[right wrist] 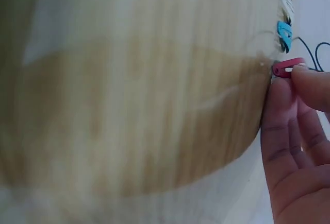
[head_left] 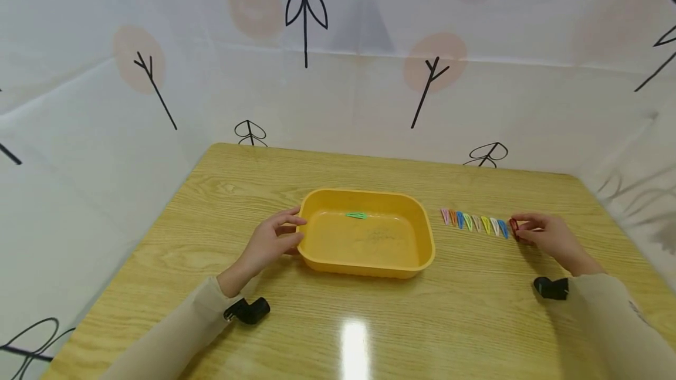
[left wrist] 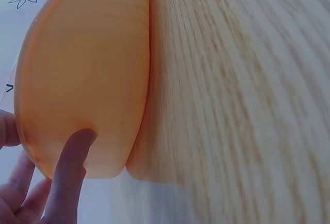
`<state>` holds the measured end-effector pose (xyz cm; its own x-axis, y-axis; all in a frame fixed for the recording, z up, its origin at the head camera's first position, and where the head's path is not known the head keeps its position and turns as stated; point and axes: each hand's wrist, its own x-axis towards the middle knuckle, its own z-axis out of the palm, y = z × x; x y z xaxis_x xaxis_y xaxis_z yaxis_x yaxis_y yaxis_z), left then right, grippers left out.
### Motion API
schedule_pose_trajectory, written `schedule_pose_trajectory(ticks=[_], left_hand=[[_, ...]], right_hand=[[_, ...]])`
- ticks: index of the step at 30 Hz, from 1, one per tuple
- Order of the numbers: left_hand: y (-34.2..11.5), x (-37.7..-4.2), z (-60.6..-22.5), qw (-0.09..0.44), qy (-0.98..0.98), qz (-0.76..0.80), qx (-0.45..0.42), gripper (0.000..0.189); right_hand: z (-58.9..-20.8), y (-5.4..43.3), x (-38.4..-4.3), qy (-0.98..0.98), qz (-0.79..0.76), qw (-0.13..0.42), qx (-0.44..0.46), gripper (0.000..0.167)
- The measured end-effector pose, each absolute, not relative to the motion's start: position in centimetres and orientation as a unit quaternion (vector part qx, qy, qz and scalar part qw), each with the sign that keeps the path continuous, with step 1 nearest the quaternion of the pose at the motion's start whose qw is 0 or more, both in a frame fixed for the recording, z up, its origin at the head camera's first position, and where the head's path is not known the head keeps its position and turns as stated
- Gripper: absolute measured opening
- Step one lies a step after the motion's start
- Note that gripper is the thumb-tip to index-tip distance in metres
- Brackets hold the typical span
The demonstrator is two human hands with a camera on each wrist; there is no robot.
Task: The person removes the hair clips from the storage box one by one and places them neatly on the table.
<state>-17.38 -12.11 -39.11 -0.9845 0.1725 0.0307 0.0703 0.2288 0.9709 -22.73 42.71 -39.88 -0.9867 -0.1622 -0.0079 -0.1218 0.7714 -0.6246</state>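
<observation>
A yellow plastic tray (head_left: 364, 267) stands on the table, with a green snap hair clip (head_left: 357, 215) lying inside near its back wall. My left hand (head_left: 277, 233) holds the tray's left side; in the left wrist view one finger (left wrist: 77, 149) lies against the outer wall while others reach the rim. Between thumb and fingertips, my right hand (head_left: 549, 238) pinches a red snap hair clip (right wrist: 287, 67) at the right end of a row. That row runs leftward with several clips, among them a blue clip (head_left: 503, 228), a white clip (head_left: 494, 227) and a pink clip (head_left: 445, 216).
The wood-grain table (head_left: 296, 321) carries everything. A white cloth (head_left: 338, 98) printed with line-drawn plants hangs behind and beside it. Black wrist devices (head_left: 248, 311) sit below both hands. Bright glare marks the near table surface.
</observation>
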Motion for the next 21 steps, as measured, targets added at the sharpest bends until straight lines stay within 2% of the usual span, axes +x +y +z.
schedule_pose_trajectory(ticks=[10,21], left_hand=[[-12.02,-17.37,-39.14,0.044,0.782,0.617,0.08,0.029],[-12.01,-17.3,-39.08,0.042,0.784,0.615,0.078,0.029]], right_hand=[[-39.51,43.13,-23.49,0.932,-0.347,0.09,-0.058,0.042],[-39.19,42.9,-23.72,0.94,-0.316,0.107,-0.064,0.043]])
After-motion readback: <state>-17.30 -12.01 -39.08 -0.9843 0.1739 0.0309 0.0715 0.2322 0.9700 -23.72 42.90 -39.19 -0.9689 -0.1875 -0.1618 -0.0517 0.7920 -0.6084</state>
